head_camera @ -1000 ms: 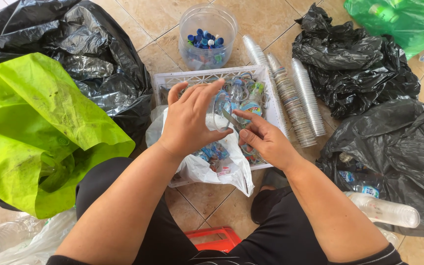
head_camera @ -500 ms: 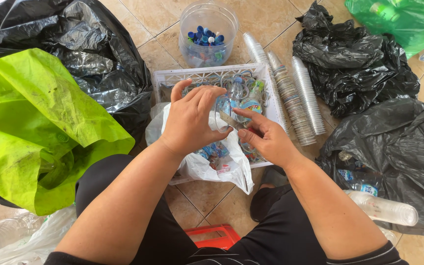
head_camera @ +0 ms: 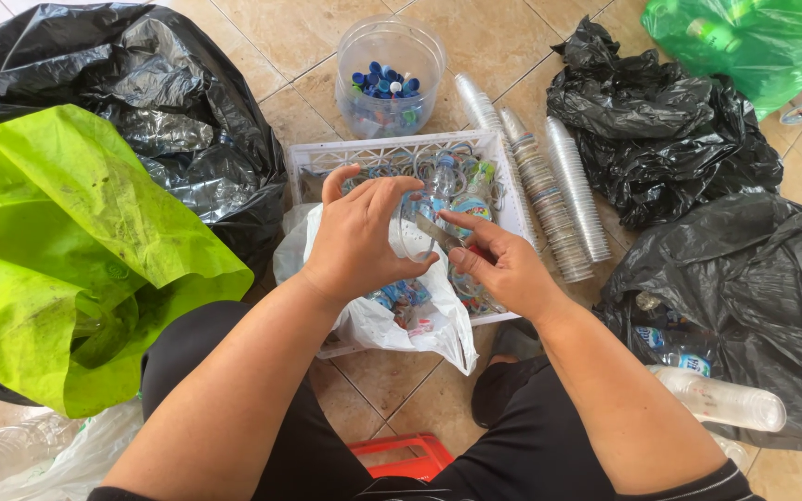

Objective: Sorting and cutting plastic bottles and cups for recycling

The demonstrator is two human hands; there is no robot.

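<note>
Left hand (head_camera: 359,237) curls around a clear cup (head_camera: 417,243), right hand (head_camera: 503,264) pinching a blade (head_camera: 440,232) against it

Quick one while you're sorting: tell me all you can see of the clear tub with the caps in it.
The clear tub is a round, see-through plastic container, open on top, standing upright on the tiled floor just beyond the white crate. Its bottom holds a shallow heap of bottle caps, mostly blue, one white. No hand touches it; whether it touches the crate cannot be told.

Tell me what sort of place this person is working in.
Probably an informal recycling sorting spot on a tiled floor: stacked plastic cups, a tub of bottle caps, and black bags holding plastic bottles.
</note>
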